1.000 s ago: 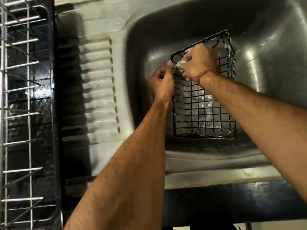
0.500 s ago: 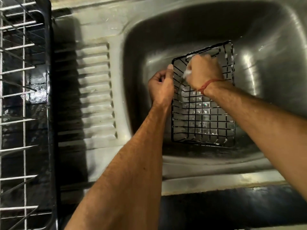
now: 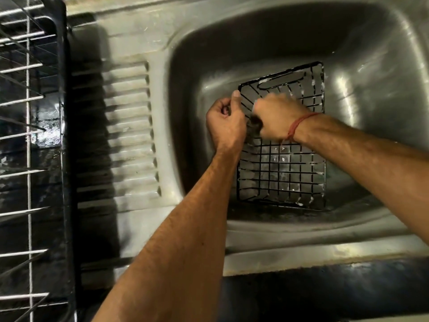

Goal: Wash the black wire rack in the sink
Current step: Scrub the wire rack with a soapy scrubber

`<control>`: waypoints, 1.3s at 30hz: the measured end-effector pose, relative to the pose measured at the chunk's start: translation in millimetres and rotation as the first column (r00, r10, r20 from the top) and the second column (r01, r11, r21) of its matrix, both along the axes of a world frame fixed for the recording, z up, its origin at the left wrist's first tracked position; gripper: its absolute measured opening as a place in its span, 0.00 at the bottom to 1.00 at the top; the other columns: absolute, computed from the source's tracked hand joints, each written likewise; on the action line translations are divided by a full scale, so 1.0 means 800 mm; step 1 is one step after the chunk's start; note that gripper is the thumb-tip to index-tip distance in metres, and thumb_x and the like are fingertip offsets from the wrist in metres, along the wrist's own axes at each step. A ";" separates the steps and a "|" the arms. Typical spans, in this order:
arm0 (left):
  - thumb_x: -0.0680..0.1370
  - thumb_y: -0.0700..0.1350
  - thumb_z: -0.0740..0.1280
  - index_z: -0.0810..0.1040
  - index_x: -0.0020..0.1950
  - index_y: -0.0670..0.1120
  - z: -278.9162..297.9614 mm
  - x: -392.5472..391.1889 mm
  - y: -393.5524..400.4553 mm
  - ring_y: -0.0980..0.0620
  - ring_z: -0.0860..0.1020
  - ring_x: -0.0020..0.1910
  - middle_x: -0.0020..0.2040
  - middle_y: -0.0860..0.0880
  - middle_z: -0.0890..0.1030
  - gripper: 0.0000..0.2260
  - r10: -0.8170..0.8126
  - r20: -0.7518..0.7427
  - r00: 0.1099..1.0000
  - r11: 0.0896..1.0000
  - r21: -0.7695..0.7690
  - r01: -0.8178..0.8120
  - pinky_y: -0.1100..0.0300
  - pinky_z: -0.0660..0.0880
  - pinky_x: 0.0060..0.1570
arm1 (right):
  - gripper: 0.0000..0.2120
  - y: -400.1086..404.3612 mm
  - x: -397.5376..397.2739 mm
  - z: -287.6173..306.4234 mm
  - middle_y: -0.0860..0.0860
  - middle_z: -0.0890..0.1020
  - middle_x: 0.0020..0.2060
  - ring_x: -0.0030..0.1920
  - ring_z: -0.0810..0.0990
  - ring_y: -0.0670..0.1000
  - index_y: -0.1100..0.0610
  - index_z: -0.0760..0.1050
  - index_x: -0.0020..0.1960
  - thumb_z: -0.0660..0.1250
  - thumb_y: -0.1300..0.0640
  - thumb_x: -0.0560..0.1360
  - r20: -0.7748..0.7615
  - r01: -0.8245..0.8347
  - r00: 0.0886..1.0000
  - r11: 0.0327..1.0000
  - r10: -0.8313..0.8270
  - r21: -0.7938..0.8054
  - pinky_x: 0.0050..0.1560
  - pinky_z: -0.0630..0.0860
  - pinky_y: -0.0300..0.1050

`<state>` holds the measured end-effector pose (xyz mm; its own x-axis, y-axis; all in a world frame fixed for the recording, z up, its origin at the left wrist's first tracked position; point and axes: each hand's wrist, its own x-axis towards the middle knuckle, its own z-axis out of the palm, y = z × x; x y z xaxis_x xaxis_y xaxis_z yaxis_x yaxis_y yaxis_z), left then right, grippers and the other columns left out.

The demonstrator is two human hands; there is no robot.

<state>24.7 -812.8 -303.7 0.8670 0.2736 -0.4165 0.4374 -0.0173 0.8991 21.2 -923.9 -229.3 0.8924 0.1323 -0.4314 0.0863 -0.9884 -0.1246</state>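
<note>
Wire rack (image 3: 282, 163) in sink (image 3: 371, 66); drainboard (image 3: 130, 126) left.

Dim, warm light. Bright glare streaks the right wall of the steel sink (image 3: 348, 94); a hard dark shadow crosses the ribbed drainboard (image 3: 130, 135). The right hand (image 3: 278, 117) is motion-blurred, and edges bow from the wide lens.

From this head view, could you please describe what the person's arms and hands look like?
Both forearms are bare, with no sleeves or gloves in view. The right hand has a thin red thread bracelet at its wrist; the left hand wears nothing visible.
</note>
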 end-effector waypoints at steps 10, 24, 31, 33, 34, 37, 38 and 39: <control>0.85 0.48 0.73 0.81 0.44 0.46 0.007 -0.001 -0.002 0.55 0.71 0.31 0.32 0.54 0.74 0.11 0.010 0.021 1.000 0.999 -0.038 -0.009 0.59 0.72 0.33 | 0.11 -0.012 -0.018 -0.028 0.51 0.85 0.51 0.54 0.83 0.53 0.53 0.84 0.56 0.71 0.64 0.77 0.091 0.223 0.958 0.907 -0.272 0.356 0.57 0.80 0.47; 0.85 0.48 0.72 0.81 0.45 0.44 0.012 -0.001 -0.003 0.61 0.68 0.28 0.31 0.56 0.72 0.12 0.006 0.038 0.999 0.999 0.041 -0.008 0.64 0.70 0.29 | 0.03 0.007 -0.088 0.012 0.54 0.83 0.48 0.50 0.84 0.56 0.55 0.79 0.53 0.66 0.61 0.81 -0.139 -0.433 0.895 0.901 0.425 -0.036 0.53 0.81 0.50; 0.85 0.51 0.72 0.80 0.43 0.45 0.007 -0.002 -0.005 0.61 0.68 0.29 0.31 0.55 0.72 0.13 0.038 0.040 0.998 0.996 0.082 -0.041 0.65 0.70 0.32 | 0.05 0.007 -0.075 0.007 0.54 0.83 0.50 0.53 0.83 0.57 0.55 0.78 0.55 0.70 0.61 0.79 -0.107 -0.349 0.935 0.931 0.338 -0.109 0.59 0.80 0.55; 0.86 0.51 0.71 0.82 0.45 0.45 0.008 -0.002 -0.006 0.62 0.69 0.29 0.32 0.56 0.73 0.14 0.020 0.053 0.998 0.995 0.094 -0.025 0.66 0.71 0.31 | 0.07 -0.004 -0.050 -0.001 0.55 0.82 0.49 0.53 0.83 0.58 0.56 0.77 0.55 0.71 0.62 0.79 0.060 -0.139 0.987 0.984 0.146 -0.110 0.61 0.80 0.58; 0.86 0.51 0.71 0.82 0.45 0.44 0.008 -0.003 -0.008 0.62 0.69 0.30 0.32 0.55 0.73 0.13 0.013 0.062 0.998 0.995 0.093 -0.019 0.67 0.71 0.31 | 0.06 -0.010 -0.037 -0.006 0.55 0.82 0.49 0.54 0.83 0.59 0.56 0.78 0.55 0.71 0.61 0.79 0.132 -0.029 0.990 0.996 0.040 -0.086 0.60 0.81 0.58; 0.86 0.48 0.71 0.82 0.46 0.41 0.011 -0.004 -0.012 0.62 0.70 0.30 0.33 0.54 0.74 0.13 0.016 0.101 0.995 0.996 0.088 -0.025 0.67 0.72 0.32 | 0.04 -0.021 -0.002 -0.024 0.51 0.84 0.48 0.50 0.84 0.52 0.54 0.80 0.54 0.71 0.55 0.80 0.196 0.254 0.939 0.954 -0.282 0.157 0.53 0.83 0.51; 0.86 0.48 0.71 0.81 0.46 0.40 0.010 -0.003 -0.012 0.61 0.70 0.30 0.33 0.54 0.74 0.13 0.019 0.115 0.993 0.995 0.091 -0.030 0.66 0.71 0.32 | 0.03 -0.017 0.006 -0.029 0.48 0.84 0.46 0.47 0.84 0.48 0.52 0.82 0.51 0.72 0.53 0.80 0.145 0.348 0.903 0.887 -0.404 0.304 0.50 0.84 0.47; 0.86 0.47 0.71 0.80 0.45 0.40 0.009 -0.002 -0.011 0.60 0.70 0.31 0.33 0.54 0.74 0.13 0.017 0.123 0.992 0.995 0.098 -0.030 0.64 0.71 0.33 | 0.03 -0.013 0.012 -0.037 0.44 0.84 0.45 0.45 0.83 0.44 0.51 0.83 0.48 0.73 0.53 0.79 0.078 0.423 0.861 0.792 -0.503 0.441 0.47 0.83 0.44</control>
<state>22.8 -821.2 -296.8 0.9024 0.3294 -0.2779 0.3262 -0.1007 0.9399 30.4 -934.1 -258.8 0.9464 -0.1950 -0.2575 -0.3083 -0.7829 -0.5403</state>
